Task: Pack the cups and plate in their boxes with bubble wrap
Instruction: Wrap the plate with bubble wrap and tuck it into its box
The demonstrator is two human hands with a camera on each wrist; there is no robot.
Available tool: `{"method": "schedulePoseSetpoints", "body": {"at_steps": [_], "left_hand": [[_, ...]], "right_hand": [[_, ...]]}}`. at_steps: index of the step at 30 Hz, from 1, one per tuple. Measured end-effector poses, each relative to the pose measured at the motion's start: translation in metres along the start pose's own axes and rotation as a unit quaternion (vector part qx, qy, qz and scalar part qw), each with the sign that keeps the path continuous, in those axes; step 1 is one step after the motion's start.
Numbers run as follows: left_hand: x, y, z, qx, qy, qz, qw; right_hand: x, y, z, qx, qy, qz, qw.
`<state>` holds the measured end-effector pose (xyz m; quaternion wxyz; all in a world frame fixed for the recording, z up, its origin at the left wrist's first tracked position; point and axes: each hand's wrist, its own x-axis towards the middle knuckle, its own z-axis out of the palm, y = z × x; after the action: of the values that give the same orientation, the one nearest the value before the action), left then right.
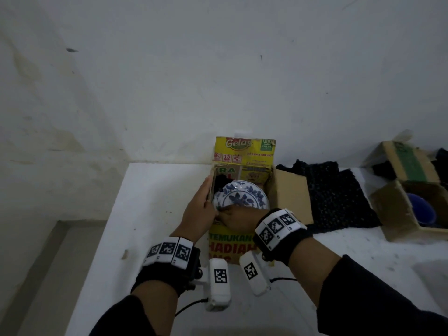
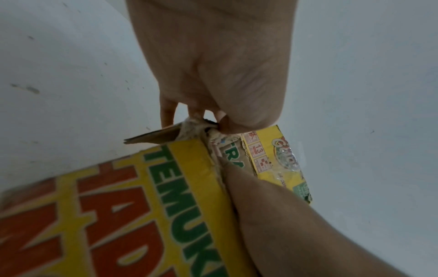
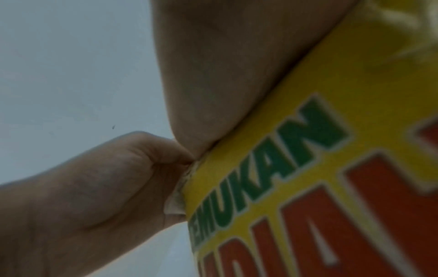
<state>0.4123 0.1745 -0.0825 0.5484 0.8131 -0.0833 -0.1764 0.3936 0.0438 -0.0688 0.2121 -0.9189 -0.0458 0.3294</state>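
A yellow printed cardboard box (image 1: 232, 246) stands open on the white table (image 1: 150, 202). A blue-and-white plate (image 1: 242, 195) leans tilted inside it, with a piece of black bubble wrap (image 1: 221, 181) behind it. My left hand (image 1: 201, 209) holds the box's left flap, fingers outside and thumb at the near corner (image 2: 227, 123). My right hand (image 1: 232, 218) reaches over the near wall and grips the plate's near rim; its fingertips are hidden. Its palm (image 3: 225, 75) lies against the box front (image 3: 331, 168).
A sheet of black bubble wrap (image 1: 337, 197) lies on the table right of the box. Further right stands a brown cardboard box (image 1: 397, 214) with a blue cup (image 1: 421, 212) inside. A white wall is close behind. The table's left edge drops off nearby.
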Motion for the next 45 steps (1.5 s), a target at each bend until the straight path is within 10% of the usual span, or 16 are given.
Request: {"method": "schedulePoseSetpoints", "body": {"at_steps": [10,17,22,31,38,45], "left_hand": [[0.011,0.046,0.019,0.282,0.129,0.045,0.949],[0.026,0.114,0.112,0.232,0.009,0.221,0.947],[0.052,0.134,0.173,0.322,-0.117,0.267,0.901],[0.096,0.133,0.211,0.473,-0.252,0.118,0.836],[0.102,0.134,0.212,0.570,-0.196,0.136,0.786],[0.105,0.139,0.210,0.521,-0.094,0.206,0.823]], "right_hand": [[-0.084,0.052,-0.049,0.045,0.179,-0.090,0.979],[-0.130,0.164,-0.067,0.181,0.369,-0.037,0.911],[-0.116,0.219,-0.047,0.200,0.361,0.062,0.909],[-0.064,0.227,-0.007,0.089,0.338,0.193,0.917],[-0.061,0.241,-0.023,0.177,0.393,0.134,0.892],[-0.079,0.262,-0.055,0.351,0.424,0.029,0.834]]}}
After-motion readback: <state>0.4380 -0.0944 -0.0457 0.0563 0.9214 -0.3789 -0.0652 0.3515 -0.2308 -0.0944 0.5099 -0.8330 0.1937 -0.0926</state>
